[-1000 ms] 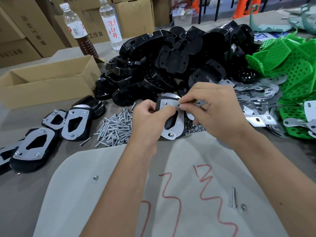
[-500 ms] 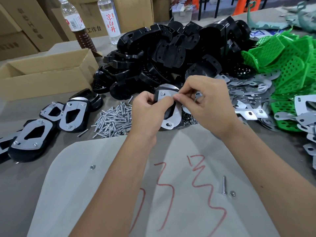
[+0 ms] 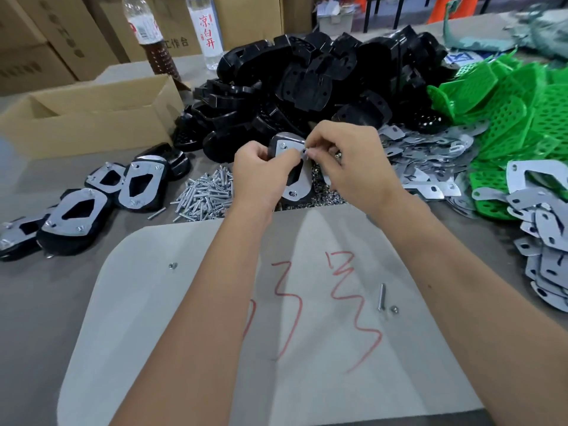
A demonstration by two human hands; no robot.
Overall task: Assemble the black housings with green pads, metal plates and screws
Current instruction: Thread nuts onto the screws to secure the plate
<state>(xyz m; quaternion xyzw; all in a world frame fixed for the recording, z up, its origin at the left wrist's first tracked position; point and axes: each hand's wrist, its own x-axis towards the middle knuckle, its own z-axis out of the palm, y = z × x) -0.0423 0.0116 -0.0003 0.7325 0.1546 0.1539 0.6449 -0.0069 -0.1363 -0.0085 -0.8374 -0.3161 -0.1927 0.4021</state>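
My left hand (image 3: pixel 261 176) grips a black housing (image 3: pixel 299 196) with a metal plate (image 3: pixel 295 167) on its face, held above the table just past the screw pile. My right hand (image 3: pixel 353 167) pinches a small fastener at the plate's upper right corner; the fastener itself is mostly hidden by the fingertips. One screw sits in the plate's top left hole. A heap of black housings (image 3: pixel 307 81) lies behind, green pads (image 3: pixel 507 118) at the right, loose metal plates (image 3: pixel 430 167) between them, and a pile of screws (image 3: pixel 206 195) left of my hands.
Several finished housings (image 3: pixel 135 186) lie at the left by an open cardboard box (image 3: pixel 92 118). Two bottles (image 3: pixel 206 32) stand behind it. A grey sheet (image 3: pixel 215 318) with red marks carries a loose screw (image 3: pixel 381 296) and nuts. More plates (image 3: pixel 547 241) are stacked at the right.
Both hands and the housing sit a little farther away in view as the camera shifted. The right fingertips stay pinched at the plate's upper corner.
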